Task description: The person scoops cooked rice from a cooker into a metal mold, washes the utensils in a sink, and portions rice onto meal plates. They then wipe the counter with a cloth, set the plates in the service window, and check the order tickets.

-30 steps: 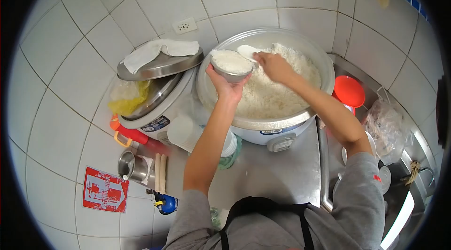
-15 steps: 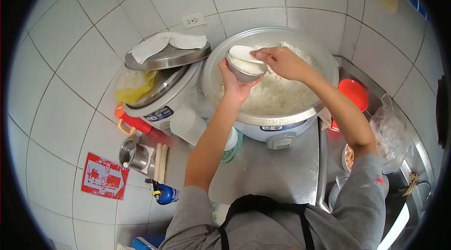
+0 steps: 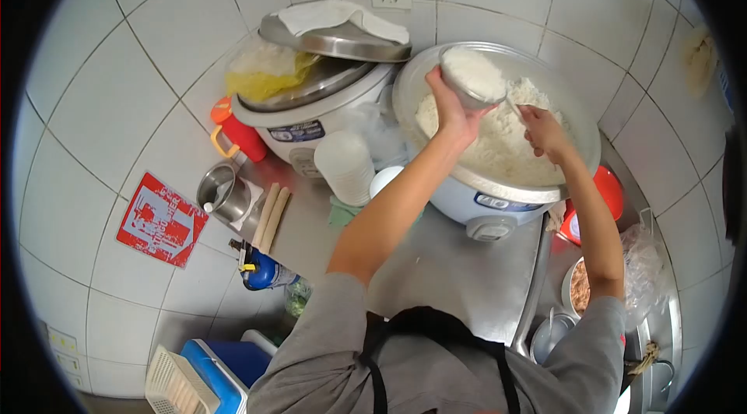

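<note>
Resting in the left hand [image 3: 455, 117], a metal bowl [image 3: 464, 94] is held at the upper middle of the frame, above the near left part of a large rice cooker [image 3: 582, 138]; white rice [image 3: 473, 71] is heaped in it up to and over the rim. The left hand is half closed, with the bowl cradled from below and the thumb laid up its left side; by the right hand [image 3: 546, 134] a white paddle [image 3: 513, 107] is gripped in curled, nearly shut fingers, its blade seen almost edge-on beside the bowl's right rim; whether the two touch cannot be told.

The bowl is judged to be stiff and thin-walled, moderately weighty when full, and perhaps warm and slick from steam; it is best supported under the base and low on the wall, with fingertips kept off the rim; the rice looks soft and sticky, and loose grains could be shed if the bowl were tipped. The paddle looks light and is best taken by the handle.

More rice [image 3: 506, 153] is seen inside the cooker; a stack of white cups [image 3: 345, 169] is placed at the centre left, and a red bowl [image 3: 609, 194] at the right.
</note>
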`<action>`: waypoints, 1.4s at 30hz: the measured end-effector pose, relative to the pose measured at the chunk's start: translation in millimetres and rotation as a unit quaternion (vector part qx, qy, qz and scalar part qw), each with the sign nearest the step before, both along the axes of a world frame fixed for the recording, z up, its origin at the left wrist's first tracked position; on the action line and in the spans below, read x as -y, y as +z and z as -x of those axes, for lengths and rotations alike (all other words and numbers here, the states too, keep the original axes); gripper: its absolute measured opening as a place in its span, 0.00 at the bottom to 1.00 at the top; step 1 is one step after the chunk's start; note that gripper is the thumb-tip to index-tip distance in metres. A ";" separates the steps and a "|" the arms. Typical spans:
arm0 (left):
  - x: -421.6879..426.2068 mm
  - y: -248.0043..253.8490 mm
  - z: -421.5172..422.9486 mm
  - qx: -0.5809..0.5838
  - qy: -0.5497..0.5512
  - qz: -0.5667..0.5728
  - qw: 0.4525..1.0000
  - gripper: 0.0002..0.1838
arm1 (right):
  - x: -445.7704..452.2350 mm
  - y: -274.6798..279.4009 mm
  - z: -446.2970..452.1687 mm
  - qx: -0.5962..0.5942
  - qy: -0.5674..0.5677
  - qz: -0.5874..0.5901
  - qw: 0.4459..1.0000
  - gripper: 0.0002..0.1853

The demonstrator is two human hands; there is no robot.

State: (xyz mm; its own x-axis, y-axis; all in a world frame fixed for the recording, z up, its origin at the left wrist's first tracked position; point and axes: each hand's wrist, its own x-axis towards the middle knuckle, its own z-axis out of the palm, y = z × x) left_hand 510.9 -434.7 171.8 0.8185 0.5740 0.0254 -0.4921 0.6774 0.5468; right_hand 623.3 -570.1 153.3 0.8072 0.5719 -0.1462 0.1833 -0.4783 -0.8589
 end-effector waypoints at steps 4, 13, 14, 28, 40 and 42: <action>-17.7 -14.4 0.7 0.070 -0.082 -0.036 0.994 0.35 | -7.0 14.2 23.3 -0.162 -0.005 -0.140 0.977 0.22; -121.1 -50.5 198.1 0.116 0.078 0.005 0.990 0.36 | -164.5 53.3 210.7 0.427 0.269 -0.119 0.855 0.16; -143.8 -70.1 234.7 0.103 0.117 -0.014 0.988 0.36 | -189.2 69.3 240.8 0.369 0.293 -0.077 0.878 0.16; -72.2 -195.7 558.4 -0.099 0.495 0.143 0.851 0.40 | -466.5 124.0 187.4 0.481 0.191 -0.259 0.815 0.20; -117.1 -198.8 507.5 -0.108 0.371 0.120 0.914 0.41 | -472.2 94.2 15.6 0.556 0.170 -0.048 0.812 0.24; -127.7 -196.5 492.2 -0.084 0.321 0.107 0.937 0.41 | -446.9 126.8 37.4 0.588 0.120 -0.067 0.797 0.24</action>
State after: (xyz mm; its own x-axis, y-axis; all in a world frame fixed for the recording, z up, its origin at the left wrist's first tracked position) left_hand 18.7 -307.1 -24.7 0.2855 0.9268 -0.2441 -0.7549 0.3744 0.5384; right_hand 585.9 -123.1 280.1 0.2058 0.6775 0.7061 0.9719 -0.2256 -0.0668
